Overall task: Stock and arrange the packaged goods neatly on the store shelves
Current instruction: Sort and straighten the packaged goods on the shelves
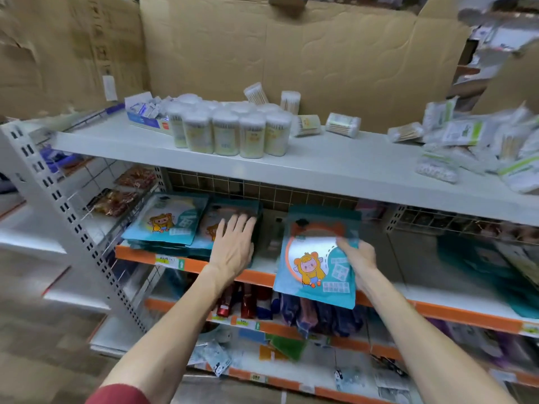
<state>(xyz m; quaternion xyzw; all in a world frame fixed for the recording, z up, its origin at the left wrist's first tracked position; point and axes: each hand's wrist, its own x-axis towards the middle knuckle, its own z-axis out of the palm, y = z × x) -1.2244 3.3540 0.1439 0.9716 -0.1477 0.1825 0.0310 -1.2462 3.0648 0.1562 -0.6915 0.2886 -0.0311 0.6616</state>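
Note:
Two stacks of teal cartoon pouches lie on the orange-edged middle shelf (186,265): a left stack (164,220) and a second stack (224,212) beside it. My left hand (234,243) rests flat on the second stack, fingers straight. My right hand (357,253) grips the right edge of another teal pouch (316,268) printed with a yellow-haired cartoon figure, held tilted over the shelf's front edge, right of the stacks. A bare strip of shelf separates the stacks from the held pouch.
The white top shelf (320,167) carries upright cotton-swab tubs (230,132), a small box of sachets (145,112) and loose swab packs (472,144) at right. Red bottles (237,300) and dark packets sit on the shelf below. Cardboard sheets (335,62) line the back.

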